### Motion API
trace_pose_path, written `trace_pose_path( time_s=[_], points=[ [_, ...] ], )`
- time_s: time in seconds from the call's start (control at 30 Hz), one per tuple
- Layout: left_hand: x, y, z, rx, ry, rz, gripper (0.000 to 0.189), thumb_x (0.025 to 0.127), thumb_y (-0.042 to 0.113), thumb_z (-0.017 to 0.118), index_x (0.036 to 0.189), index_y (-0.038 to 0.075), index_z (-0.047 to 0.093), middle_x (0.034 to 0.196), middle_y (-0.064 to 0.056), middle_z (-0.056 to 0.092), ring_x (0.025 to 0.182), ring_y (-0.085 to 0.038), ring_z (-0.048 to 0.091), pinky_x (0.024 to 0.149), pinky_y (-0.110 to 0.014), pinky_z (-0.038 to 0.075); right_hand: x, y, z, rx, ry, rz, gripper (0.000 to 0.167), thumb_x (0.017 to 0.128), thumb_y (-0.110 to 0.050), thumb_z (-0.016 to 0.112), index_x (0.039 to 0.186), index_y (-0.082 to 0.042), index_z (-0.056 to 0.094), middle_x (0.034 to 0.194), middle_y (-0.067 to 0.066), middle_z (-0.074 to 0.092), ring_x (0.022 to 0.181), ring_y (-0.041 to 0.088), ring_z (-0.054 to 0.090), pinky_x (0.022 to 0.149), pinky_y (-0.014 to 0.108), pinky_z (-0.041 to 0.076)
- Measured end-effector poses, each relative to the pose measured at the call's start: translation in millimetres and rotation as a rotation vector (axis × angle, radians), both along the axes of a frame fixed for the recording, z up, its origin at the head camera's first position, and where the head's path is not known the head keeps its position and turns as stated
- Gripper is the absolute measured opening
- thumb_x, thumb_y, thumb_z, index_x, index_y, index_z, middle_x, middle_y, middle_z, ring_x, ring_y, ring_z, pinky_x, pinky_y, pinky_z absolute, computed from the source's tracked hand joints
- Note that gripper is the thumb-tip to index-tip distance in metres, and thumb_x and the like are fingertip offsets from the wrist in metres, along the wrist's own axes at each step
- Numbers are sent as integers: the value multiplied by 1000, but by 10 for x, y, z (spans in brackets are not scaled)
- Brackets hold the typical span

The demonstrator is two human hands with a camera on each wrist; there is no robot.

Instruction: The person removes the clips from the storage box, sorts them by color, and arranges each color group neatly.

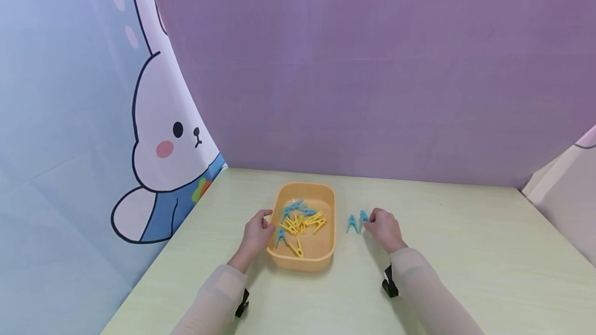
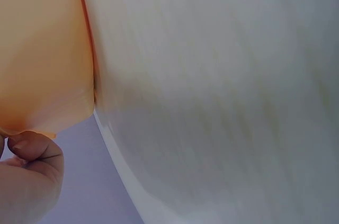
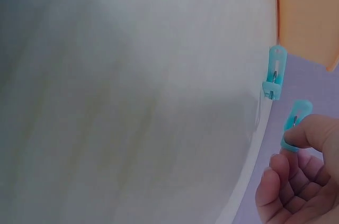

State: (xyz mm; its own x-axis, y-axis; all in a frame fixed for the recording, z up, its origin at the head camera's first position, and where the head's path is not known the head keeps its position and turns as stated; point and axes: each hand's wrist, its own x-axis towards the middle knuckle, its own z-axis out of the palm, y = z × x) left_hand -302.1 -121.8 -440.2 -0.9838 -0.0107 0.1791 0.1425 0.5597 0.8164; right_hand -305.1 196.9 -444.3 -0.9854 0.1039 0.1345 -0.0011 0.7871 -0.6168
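Note:
An orange plastic basin (image 1: 321,246) stands on the table with several yellow clothespins (image 1: 298,248) and several blue clothespins (image 1: 281,235) inside. My left hand (image 1: 255,234) pinches its left rim; the left wrist view shows the thumb (image 2: 33,144) at the rim. To the right of the basin, my right hand (image 1: 384,227) holds a blue clothespin (image 3: 301,108) between thumb and fingers. Just left of it, another blue clothespin (image 1: 352,223) stands on the table on its spread legs, apart from the basin and untouched by either hand.
The pale green table (image 1: 470,252) extends to both sides of the basin. A purple backdrop (image 1: 372,76) rises behind it, and a blue curtain with a cartoon rabbit (image 1: 160,107) borders the left. Each wrist carries a black mount (image 1: 390,282).

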Motion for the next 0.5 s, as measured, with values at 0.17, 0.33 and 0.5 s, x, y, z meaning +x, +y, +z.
trace_pose_path(
  time_s=[0.17, 0.33, 0.5],
  points=[
    [-7, -1, -10, -4, 2, -4, 41, 83, -1, 54, 124, -4, 50, 70, -3, 40, 55, -13, 38, 46, -23, 32, 2, 4, 14, 16, -15, 4, 10, 78, -5, 62, 75, 0, 55, 68, 6, 53, 60, 20, 47, 56, 32, 40],
    [-9, 0, -12, -2, 1, -5, 40, 84, -1, 54, 124, -4, 50, 70, -3, 41, 55, -13, 38, 47, -23, 33, -11, 17, 27, 58, -49, 11, 11, 79, -6, 62, 74, 0, 54, 68, 6, 53, 59, 20, 47, 55, 32, 40],
    [-7, -1, -8, -3, 1, -2, 40, 84, -1, 54, 123, -4, 51, 70, -3, 41, 56, -13, 38, 47, -23, 33, -26, 20, 35, 87, -103, 14, 13, 78, -8, 62, 71, -2, 52, 66, 6, 51, 58, 19, 45, 54, 30, 38]
  ],
)
